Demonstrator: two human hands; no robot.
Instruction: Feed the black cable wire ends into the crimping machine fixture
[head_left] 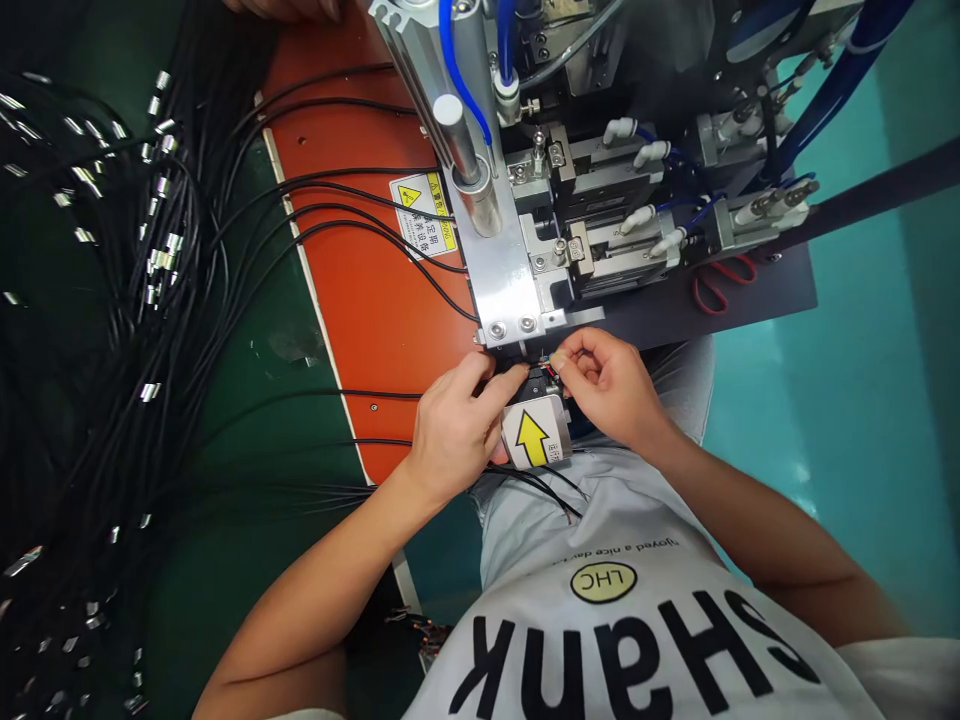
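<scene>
My right hand (611, 385) is closed in a pinch on thin coloured wires (550, 368) at the front of the machine. Close by on the left, my left hand (459, 425) has bent fingers pressed down at a small black fixture (534, 384), where a black cable (382, 394) runs in under the hand. Its fingertips partly hide the cable there. Below the fixture is a metal block with a white label (536, 432) bearing a yellow arrow. Several loose black cable ends (551, 490) hang beneath it.
A machine with metal cylinders (484, 200) and blue air tubes stands just beyond my hands. More black cables (360, 228) cross the orange board (337, 300) into it. A large cable bundle (161, 260) with shiny ends lies left. Red-handled scissors (724, 282) rest at right. Another person's hand (289, 8) shows at the top.
</scene>
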